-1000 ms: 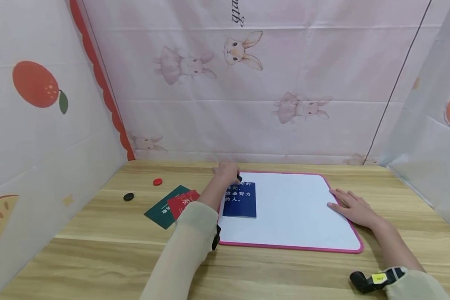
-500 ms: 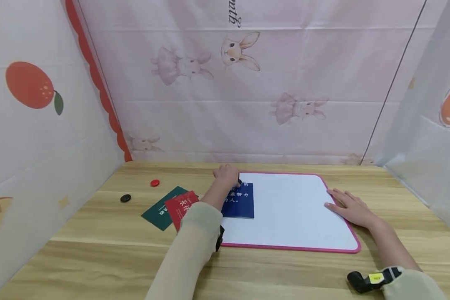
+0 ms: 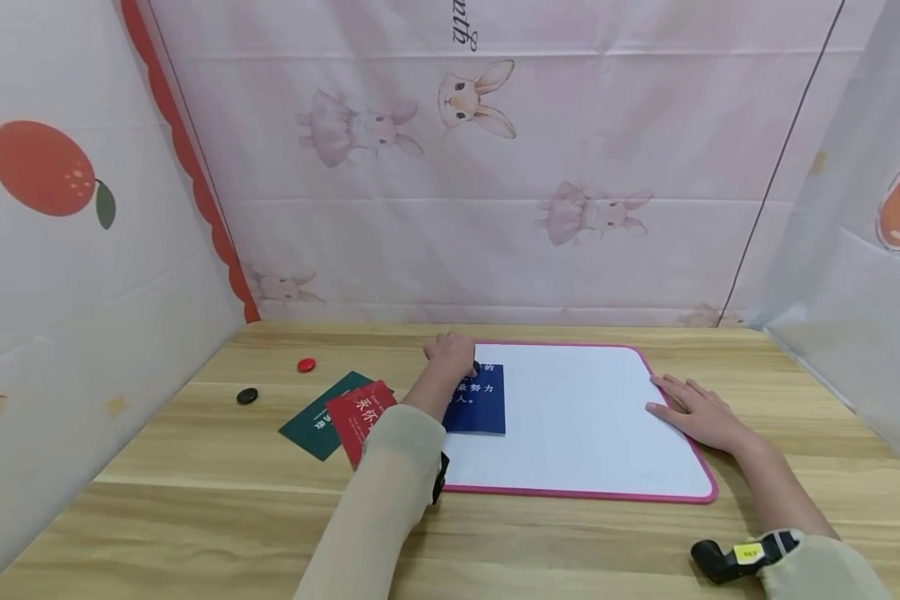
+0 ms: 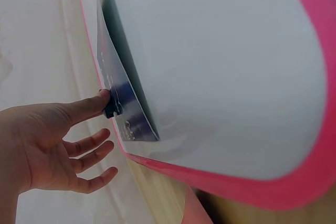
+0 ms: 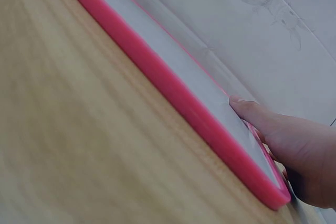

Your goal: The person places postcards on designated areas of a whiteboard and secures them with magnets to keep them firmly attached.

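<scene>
A white board with a pink rim [image 3: 570,494] lies on the wooden table. A dark blue card [image 3: 483,404] with white writing lies on its left part. My left hand [image 3: 456,352] reaches over that card's top edge. In the left wrist view the extended forefinger [image 4: 86,106] presses a small black magnet [image 4: 112,103] onto the blue card [image 4: 126,103], and the other fingers spread loosely, holding nothing. My right hand [image 3: 692,407] lies flat on the board's right edge, and its fingers [image 5: 262,119] rest on the pink rim [image 5: 173,95].
Left of the board a red card [image 3: 354,417] overlaps a green card [image 3: 311,423]. A red magnet [image 3: 306,365] and a black magnet [image 3: 247,396] sit farther left on the table. Printed fabric walls close in the back and both sides.
Both hands stay where they were; only the head view has drifted slightly.
</scene>
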`<action>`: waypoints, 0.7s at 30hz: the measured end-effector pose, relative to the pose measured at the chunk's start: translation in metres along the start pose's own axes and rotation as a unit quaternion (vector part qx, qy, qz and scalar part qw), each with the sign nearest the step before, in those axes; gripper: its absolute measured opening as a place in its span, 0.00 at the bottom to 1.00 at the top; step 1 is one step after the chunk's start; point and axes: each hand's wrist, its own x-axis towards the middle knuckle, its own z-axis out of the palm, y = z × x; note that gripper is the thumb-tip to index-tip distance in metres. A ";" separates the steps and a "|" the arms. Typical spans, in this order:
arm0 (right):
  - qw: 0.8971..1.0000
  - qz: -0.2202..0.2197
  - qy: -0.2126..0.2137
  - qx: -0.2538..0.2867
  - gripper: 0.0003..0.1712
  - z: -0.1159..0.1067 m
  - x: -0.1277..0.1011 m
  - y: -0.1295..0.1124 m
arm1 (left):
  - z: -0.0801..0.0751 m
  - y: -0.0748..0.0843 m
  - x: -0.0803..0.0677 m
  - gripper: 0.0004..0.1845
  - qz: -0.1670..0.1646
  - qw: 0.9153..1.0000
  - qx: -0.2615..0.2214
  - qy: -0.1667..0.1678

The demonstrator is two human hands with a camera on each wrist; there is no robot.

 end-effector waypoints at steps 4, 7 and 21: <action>1.000 0.000 -0.001 0.000 0.42 0.000 0.001 0.001 | 0.001 -0.001 0.001 0.19 0.002 1.000 -0.005 0.002; 1.000 0.001 0.000 0.001 0.42 0.000 0.001 0.002 | 0.002 -0.004 0.003 0.17 0.010 1.000 -0.016 0.007; 1.000 0.003 0.000 -0.001 0.42 -0.001 0.001 0.001 | -0.009 -0.041 -0.012 0.20 0.060 0.984 -0.155 0.066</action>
